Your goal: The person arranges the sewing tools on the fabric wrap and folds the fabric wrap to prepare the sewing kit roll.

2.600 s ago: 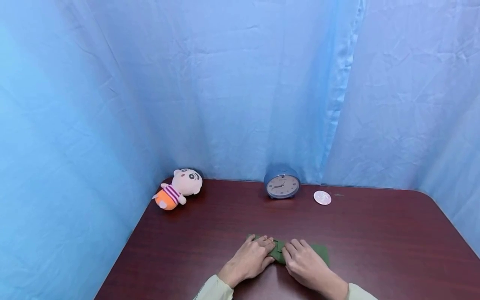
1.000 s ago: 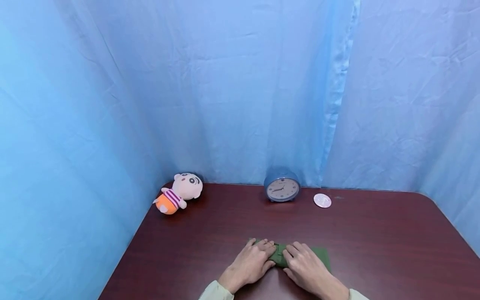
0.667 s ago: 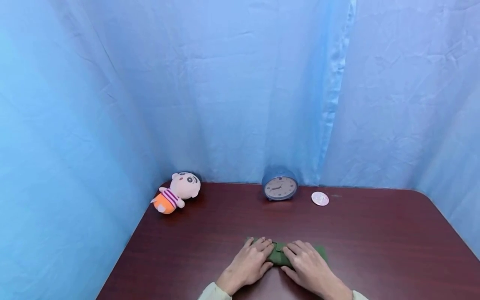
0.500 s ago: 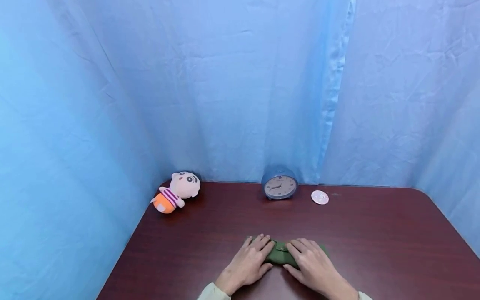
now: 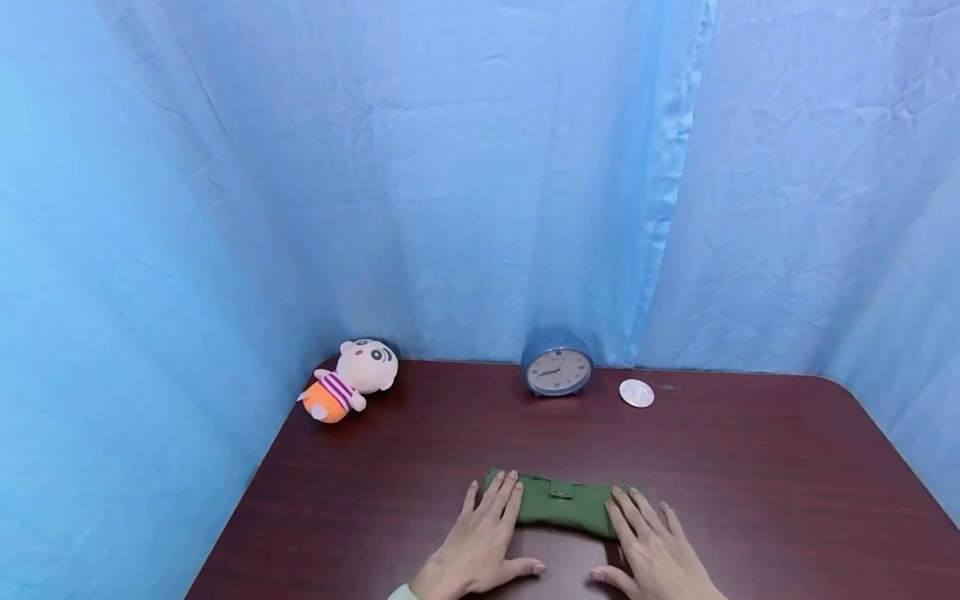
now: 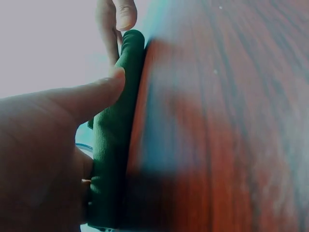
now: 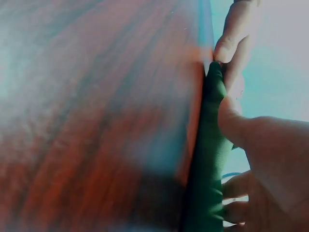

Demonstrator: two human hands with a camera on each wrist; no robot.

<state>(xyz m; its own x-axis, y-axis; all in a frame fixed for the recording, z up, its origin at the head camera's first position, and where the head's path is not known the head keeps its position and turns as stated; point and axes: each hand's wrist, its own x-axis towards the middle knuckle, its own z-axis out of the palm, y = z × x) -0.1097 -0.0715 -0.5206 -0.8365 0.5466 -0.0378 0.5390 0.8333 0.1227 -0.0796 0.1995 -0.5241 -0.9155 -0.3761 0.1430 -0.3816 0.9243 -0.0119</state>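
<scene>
A green fabric pouch (image 5: pixel 566 510) with a small snap tab at its upper middle lies flat on the table, in front of me. My left hand (image 5: pixel 480 537) rests on its left end with fingers stretched out and thumb held away on the near side. On the right end lie the fingertips of my right hand (image 5: pixel 656 546), also straight, its thumb pointing inward. Seen low from the left wrist, the pouch (image 6: pixel 113 130) is a thick green roll-like edge along the tabletop. The right wrist view shows the same edge of the pouch (image 7: pixel 210 140) beside the right thumb.
On the dark red-brown table (image 5: pixel 420 450), a plush doll (image 5: pixel 350 379) lies at the back left. A blue alarm clock (image 5: pixel 557 367) stands at the back middle, with a pale round disc (image 5: pixel 637 393) to its right. Blue curtains (image 5: pixel 465 183) enclose the table.
Both hands have slid apart, from beside the tab out to the pouch's two ends. Their fingers have straightened, and the pouch's middle and tab now show fully.
</scene>
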